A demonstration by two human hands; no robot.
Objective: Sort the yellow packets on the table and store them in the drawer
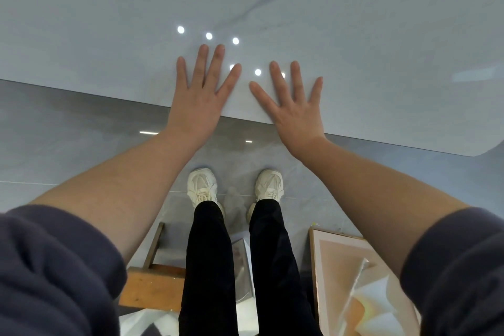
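Observation:
My left hand (200, 93) and my right hand (293, 105) are stretched out side by side, palms down, fingers spread, over the near edge of a glossy pale grey table (109, 35). Neither hand holds anything. No yellow packet and no drawer appear in the view. Both forearms are bare, with dark sleeves pushed up near the elbows.
The table edge runs from the left down to the right, with grey tiled floor (68, 144) below it. My white shoes (202, 185) stand on the floor. A wooden stool (155, 286) lies behind at the left and a framed picture (351, 275) at the right.

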